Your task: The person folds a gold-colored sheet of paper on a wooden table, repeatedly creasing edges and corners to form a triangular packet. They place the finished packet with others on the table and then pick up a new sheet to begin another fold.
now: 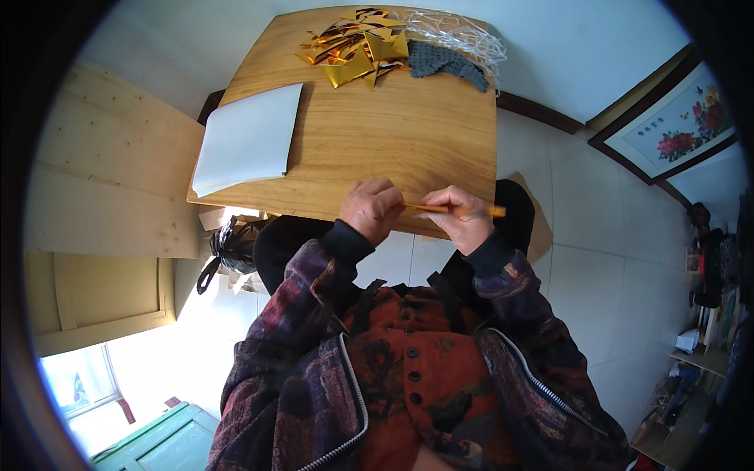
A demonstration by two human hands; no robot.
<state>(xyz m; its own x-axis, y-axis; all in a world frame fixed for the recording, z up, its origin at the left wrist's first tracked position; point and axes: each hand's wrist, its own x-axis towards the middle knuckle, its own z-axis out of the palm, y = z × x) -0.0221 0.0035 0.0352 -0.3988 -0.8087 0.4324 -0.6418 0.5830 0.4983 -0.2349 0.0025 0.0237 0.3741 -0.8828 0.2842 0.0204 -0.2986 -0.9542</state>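
Strip (499, 211) sits pinched between left hand (371, 206) and right hand (462, 223), likely for steadiness, by the table (385, 141); gold scraps (349, 69) lie far.

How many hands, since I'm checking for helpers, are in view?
2: the left hand at the near edge of the table, and the right hand beside it, holding a slim orange item. No others show.

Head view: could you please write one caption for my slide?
Left hand and right hand hold a slim orange item by a wooden table with white sheets and gold pieces.
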